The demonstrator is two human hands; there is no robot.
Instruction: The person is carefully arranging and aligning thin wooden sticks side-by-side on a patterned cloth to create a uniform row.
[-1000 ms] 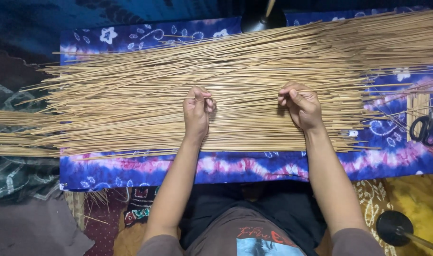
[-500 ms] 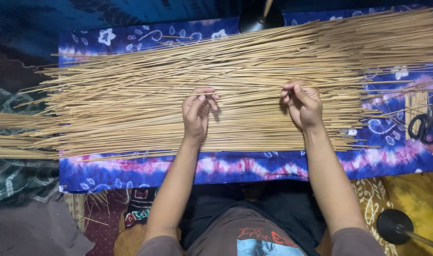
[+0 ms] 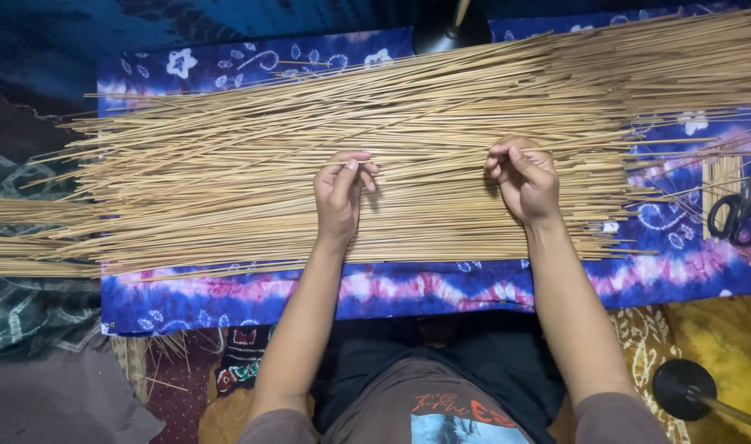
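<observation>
- On the blue and purple tie-dyed cloth (image 3: 441, 292) lies a broad layer of thin sticks (image 3: 227, 164), and both hands rest on its near middle part, well apart from each other.
- Compared with a second ago, the left hand (image 3: 340, 196) has lifted its fingers off the layer: they are now loosely curled, thumb and fingertips pinched together on what looks like a single stick, where before they lay flatter against the bundle.
- The right hand (image 3: 525, 179) has hardly moved; its fingers are bent inward and pinch at the sticks beneath, though whether it grips one or several I cannot tell.
- The change suggests that picking out single sticks is under way, not pressing or spreading the layer.
- The sticks are pale tan, straight, long and very slender, dry and matt, lying nearly parallel with ragged, uneven ends at the left.
- The cloth is soft and patterned with white flowers.
- At the right edge lie black-handled scissors (image 3: 733, 215) beside a small bundle of short sticks (image 3: 719, 177).
</observation>
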